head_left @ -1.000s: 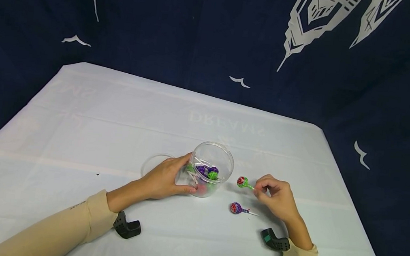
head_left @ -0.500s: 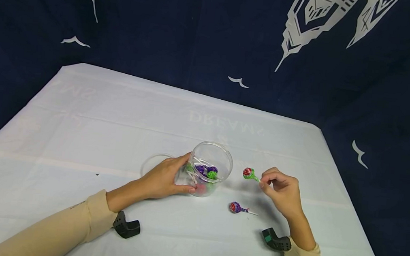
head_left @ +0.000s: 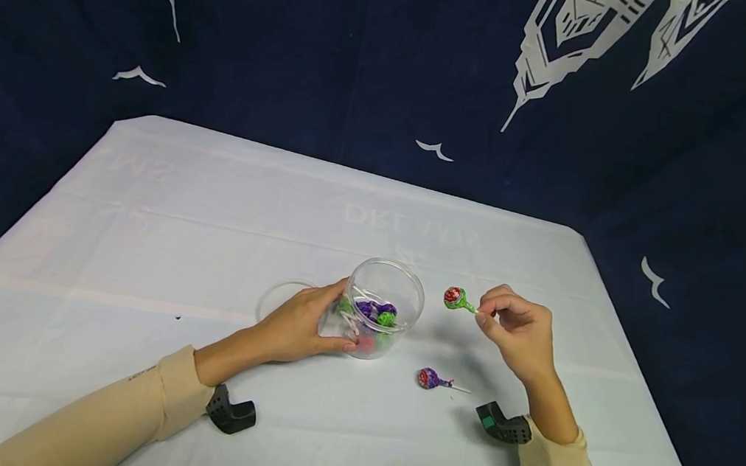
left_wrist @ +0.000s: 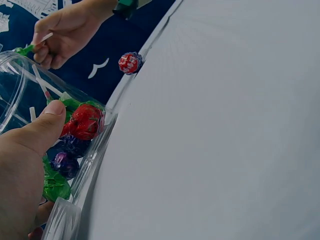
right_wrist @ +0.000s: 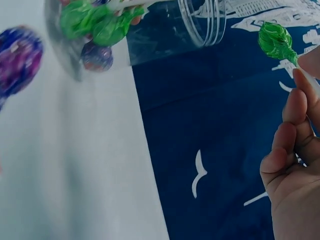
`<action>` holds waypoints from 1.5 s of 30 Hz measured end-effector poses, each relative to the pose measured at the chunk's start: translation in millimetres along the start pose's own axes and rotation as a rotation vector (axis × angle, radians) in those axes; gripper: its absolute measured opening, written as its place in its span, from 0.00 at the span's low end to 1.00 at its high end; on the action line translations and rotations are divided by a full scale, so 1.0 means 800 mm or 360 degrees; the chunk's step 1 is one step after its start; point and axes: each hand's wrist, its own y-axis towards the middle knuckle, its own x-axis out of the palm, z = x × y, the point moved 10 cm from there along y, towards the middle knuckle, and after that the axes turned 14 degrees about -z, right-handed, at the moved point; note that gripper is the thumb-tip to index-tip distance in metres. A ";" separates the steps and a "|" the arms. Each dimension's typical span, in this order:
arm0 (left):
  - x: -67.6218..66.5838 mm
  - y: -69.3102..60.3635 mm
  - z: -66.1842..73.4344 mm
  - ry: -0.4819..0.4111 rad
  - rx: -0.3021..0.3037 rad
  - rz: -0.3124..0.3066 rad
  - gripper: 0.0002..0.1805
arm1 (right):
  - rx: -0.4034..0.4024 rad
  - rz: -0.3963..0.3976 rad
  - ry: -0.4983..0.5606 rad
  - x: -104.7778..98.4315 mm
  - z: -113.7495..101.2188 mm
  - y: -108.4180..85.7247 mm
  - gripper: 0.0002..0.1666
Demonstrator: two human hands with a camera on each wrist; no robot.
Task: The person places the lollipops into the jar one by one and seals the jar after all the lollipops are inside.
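My left hand grips the side of a clear round jar standing on the white table. Purple, green and red wrapped lollipops lie inside it; the left wrist view shows a red one near the thumb. To the right of the jar, my right hand pinches the stick of a green and red lollipop, held above the table with its head toward the jar. A purple and red lollipop lies on the table below, its stick pointing right.
A clear round lid lies flat behind my left hand, partly covered by it. The white-covered table ends at a dark blue cloth with white prints. A tiny dark speck is on the left part of the table.
My right hand has lifted the green and red lollipop up and slightly to the right, away from the table. The left hand and the jar have stayed in place.
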 end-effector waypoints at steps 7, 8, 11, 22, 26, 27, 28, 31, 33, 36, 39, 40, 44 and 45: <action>0.000 0.000 0.000 0.0008 -0.0022 -0.0016 0.55 | -0.0011 -0.0018 -0.0025 0.011 -0.008 0.022 0.05; -0.001 0.000 0.000 0.0009 -0.0026 -0.0017 0.55 | 0.0000 -0.0021 -0.0038 0.013 -0.008 0.025 0.05; 0.000 0.000 -0.002 0.0016 -0.0037 -0.0019 0.56 | 0.0029 -0.0029 -0.0080 0.018 -0.007 0.032 0.06; 0.000 -0.001 -0.002 0.0007 -0.0036 -0.0020 0.55 | -0.0049 -0.0031 0.0008 0.038 -0.012 0.054 0.06; 0.000 -0.001 -0.002 0.0008 -0.0024 -0.0011 0.55 | -0.0080 -0.0028 0.0078 0.045 -0.013 0.060 0.08; 0.000 -0.001 -0.002 0.0007 -0.0021 -0.0010 0.55 | -0.0089 -0.0027 0.0101 0.047 -0.013 0.062 0.09; 0.000 0.000 -0.002 0.0009 -0.0017 -0.0008 0.54 | -0.0094 -0.0027 0.0117 0.049 -0.012 0.063 0.09; 0.000 0.000 -0.002 0.0013 -0.0010 -0.0008 0.54 | -0.0088 -0.0026 0.0125 0.053 -0.011 0.066 0.09; 0.000 0.000 -0.002 0.0015 -0.0005 -0.0010 0.54 | -0.0086 -0.0022 0.0132 0.055 -0.011 0.067 0.09; 0.001 0.001 -0.003 0.0025 -0.0003 -0.0013 0.54 | -0.0087 -0.0022 0.0138 0.058 -0.011 0.069 0.08; 0.001 0.001 -0.003 0.0031 -0.0008 -0.0018 0.54 | -0.0095 -0.0028 0.0136 0.061 -0.011 0.072 0.06; 0.001 0.001 -0.003 0.0030 -0.0009 -0.0017 0.54 | -0.0102 -0.0033 0.0139 0.062 -0.011 0.073 0.05; 0.000 0.001 -0.001 0.0029 -0.0006 -0.0012 0.54 | -0.0153 -0.0084 0.0205 0.067 -0.008 0.076 0.10; 0.000 0.001 0.000 0.0030 0.0000 -0.0009 0.54 | -0.0161 -0.0095 0.0221 0.068 -0.007 0.077 0.13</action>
